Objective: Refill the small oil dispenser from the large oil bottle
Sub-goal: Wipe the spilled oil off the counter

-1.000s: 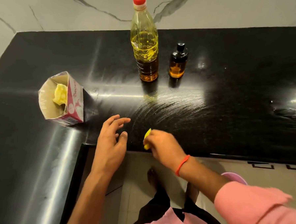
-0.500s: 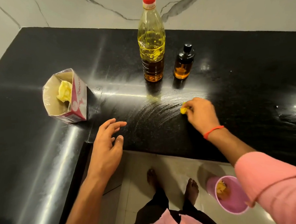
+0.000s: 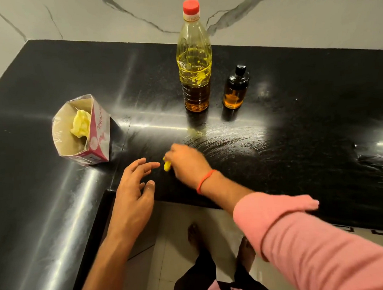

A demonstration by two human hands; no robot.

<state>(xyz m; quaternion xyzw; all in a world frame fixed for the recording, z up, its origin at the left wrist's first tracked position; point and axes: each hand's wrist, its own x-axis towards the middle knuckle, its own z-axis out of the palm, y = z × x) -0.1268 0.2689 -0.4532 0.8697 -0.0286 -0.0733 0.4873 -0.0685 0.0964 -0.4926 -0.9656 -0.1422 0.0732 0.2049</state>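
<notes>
The large oil bottle (image 3: 194, 62) with a red cap stands upright at the back of the black counter (image 3: 295, 117), capped and about half full of yellow oil. Just right of it stands the small dark oil dispenser (image 3: 236, 88) with a black top, amber oil in its lower part. My right hand (image 3: 187, 161) grips a small yellow wad (image 3: 167, 166) and presses it on the counter in front of the bottles. My left hand (image 3: 135, 187) hovers at the counter's inner corner, fingers spread and relaxed, holding nothing.
An open pink-and-white carton (image 3: 97, 136) with a crumpled yellow wad inside stands at the left. Oily wipe streaks (image 3: 228, 140) shine in front of the bottles; a wet patch (image 3: 375, 157) lies at the far right. A marble wall backs the counter.
My right hand has swept the yellow wad leftward across the counter from in front of the dispenser, towards my left hand. The left hand and both bottles stay put.
</notes>
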